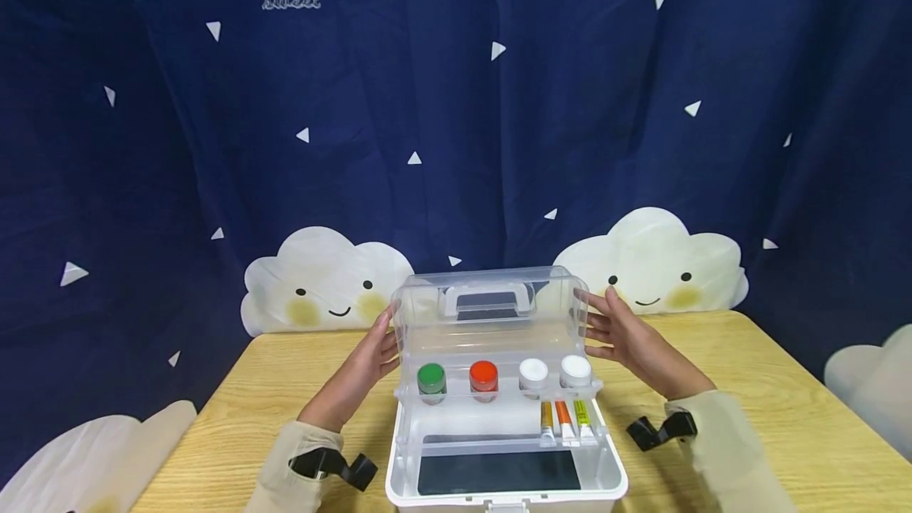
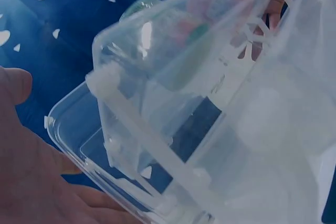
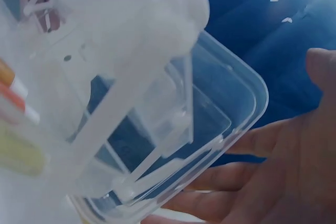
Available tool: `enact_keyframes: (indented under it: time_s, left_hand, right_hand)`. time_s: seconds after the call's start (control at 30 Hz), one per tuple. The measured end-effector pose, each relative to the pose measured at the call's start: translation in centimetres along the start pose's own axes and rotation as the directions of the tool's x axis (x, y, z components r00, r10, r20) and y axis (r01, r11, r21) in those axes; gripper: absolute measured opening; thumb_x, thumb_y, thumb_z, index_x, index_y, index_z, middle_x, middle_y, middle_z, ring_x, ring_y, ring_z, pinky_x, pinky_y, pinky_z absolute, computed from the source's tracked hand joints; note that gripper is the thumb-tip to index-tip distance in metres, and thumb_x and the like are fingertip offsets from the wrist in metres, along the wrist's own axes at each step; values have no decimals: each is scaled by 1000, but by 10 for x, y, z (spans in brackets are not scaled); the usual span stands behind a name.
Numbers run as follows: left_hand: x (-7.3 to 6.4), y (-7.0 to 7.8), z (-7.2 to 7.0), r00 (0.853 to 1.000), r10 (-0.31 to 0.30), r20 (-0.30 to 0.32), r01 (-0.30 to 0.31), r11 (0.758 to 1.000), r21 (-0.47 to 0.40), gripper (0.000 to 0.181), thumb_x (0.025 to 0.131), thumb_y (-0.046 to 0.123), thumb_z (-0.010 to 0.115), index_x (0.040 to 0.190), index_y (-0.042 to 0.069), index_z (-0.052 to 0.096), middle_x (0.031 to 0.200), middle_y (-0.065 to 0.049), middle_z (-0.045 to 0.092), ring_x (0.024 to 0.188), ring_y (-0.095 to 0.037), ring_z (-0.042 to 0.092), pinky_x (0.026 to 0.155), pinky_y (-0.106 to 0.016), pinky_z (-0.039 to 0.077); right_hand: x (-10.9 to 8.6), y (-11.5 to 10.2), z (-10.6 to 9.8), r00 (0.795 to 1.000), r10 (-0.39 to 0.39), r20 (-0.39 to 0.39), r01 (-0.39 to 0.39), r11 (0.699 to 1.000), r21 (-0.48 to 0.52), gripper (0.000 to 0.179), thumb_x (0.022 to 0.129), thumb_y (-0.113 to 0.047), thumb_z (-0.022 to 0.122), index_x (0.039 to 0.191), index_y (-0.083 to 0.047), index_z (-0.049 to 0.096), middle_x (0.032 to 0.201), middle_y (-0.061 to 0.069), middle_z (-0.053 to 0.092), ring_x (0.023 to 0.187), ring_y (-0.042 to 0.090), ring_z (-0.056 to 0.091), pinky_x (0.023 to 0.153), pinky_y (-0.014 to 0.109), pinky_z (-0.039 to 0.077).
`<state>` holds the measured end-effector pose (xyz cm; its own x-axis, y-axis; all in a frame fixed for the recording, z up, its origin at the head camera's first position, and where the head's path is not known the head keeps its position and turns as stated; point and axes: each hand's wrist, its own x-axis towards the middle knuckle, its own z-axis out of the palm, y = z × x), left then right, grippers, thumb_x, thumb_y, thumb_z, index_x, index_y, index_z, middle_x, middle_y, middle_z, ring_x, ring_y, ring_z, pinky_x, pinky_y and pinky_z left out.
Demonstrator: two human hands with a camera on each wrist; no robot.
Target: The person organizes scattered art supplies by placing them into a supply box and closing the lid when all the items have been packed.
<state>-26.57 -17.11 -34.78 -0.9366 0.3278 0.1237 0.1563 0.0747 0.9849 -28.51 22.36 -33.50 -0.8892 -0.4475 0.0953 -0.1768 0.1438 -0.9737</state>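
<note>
A white storage box (image 1: 617,488) stands with its clear lid (image 1: 427,336) raised and its trays fanned out. On the upper tray are a green-capped jar (image 1: 431,380), a red-capped jar (image 1: 484,374) and two white-capped jars (image 1: 575,371). Three paint tubes (image 1: 564,422) lie in the lower tray's right end. My left hand (image 1: 359,377) is at the lid's left side, thumb up and fingers extended. On the opposite side my right hand (image 1: 636,343) has its fingers spread. In both wrist views fingertips pass behind the lid's rim (image 3: 247,124); firm contact cannot be made out.
The box is on a light wooden table (image 1: 285,370). Behind it hangs a dark blue curtain (image 1: 456,117) with white triangles and clouds. A dark panel (image 1: 499,472) shows in the bottom of the box. Black camera mounts (image 1: 335,465) sit on both wrists.
</note>
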Motion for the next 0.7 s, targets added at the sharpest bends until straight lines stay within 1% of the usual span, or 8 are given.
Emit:
enact_keyframes:
  time_s: [0.17, 0.27, 0.37, 0.47, 0.6, 0.7]
  left_hand:
    - [-5, 8, 2, 1000, -27, -7, 28, 999, 28, 72, 100, 59, 22, 156, 17, 7, 155, -24, 21, 140, -40, 24, 112, -54, 21]
    - [-9, 14, 1, 999, -35, -4, 35, 998, 50, 72, 100, 59, 23, 156, 15, 8, 153, -26, 24, 138, -41, 28, 112, -53, 23]
    - [-11, 18, 2, 999, -47, -1, 47, 997, 60, 72, 100, 58, 22, 155, 13, 9, 151, -27, 27, 137, -41, 30, 112, -52, 24]
    - [-13, 22, 3, 998, -65, -11, 66, 996, 57, 72, 101, 58, 22, 155, 11, 11, 150, -29, 29, 137, -40, 31, 112, -50, 25]
    - [-16, 26, 5, 995, -89, -38, 91, 994, 54, 75, 100, 59, 24, 154, 7, 16, 147, -32, 32, 135, -41, 34, 111, -50, 27]
    - [-18, 30, 7, 994, -98, -47, 101, 992, 71, 78, 99, 60, 27, 152, 3, 20, 146, -32, 33, 135, -42, 34, 110, -51, 28]
  right_hand:
    - [-5, -11, 4, 999, 40, -22, -41, 998, -39, 77, 101, -57, 13, 153, 0, 11, 153, 30, 20, 138, 46, 27, 102, 50, 40]
    - [-9, -18, 5, 997, 60, -48, -63, 995, -75, 81, 100, -59, 15, 151, 4, 15, 151, 31, 23, 134, 47, 33, 99, 47, 44]
    - [-11, -24, 6, 994, 80, -71, -87, 991, -105, 84, 99, -61, 16, 150, 5, 18, 150, 31, 27, 132, 46, 37, 98, 45, 45]
    - [-13, -29, 6, 994, 81, -72, -89, 989, -121, 84, 99, -61, 15, 149, 7, 19, 148, 32, 30, 131, 45, 39, 99, 45, 44]
    - [-16, -33, 7, 994, 70, -81, -81, 988, -133, 81, 101, -58, 15, 146, 9, 27, 145, 32, 35, 128, 44, 44, 99, 46, 44]
    - [-18, -35, 8, 993, 68, -95, -81, 986, -145, 80, 101, -57, 17, 143, 10, 33, 142, 31, 40, 125, 43, 48, 98, 45, 45]
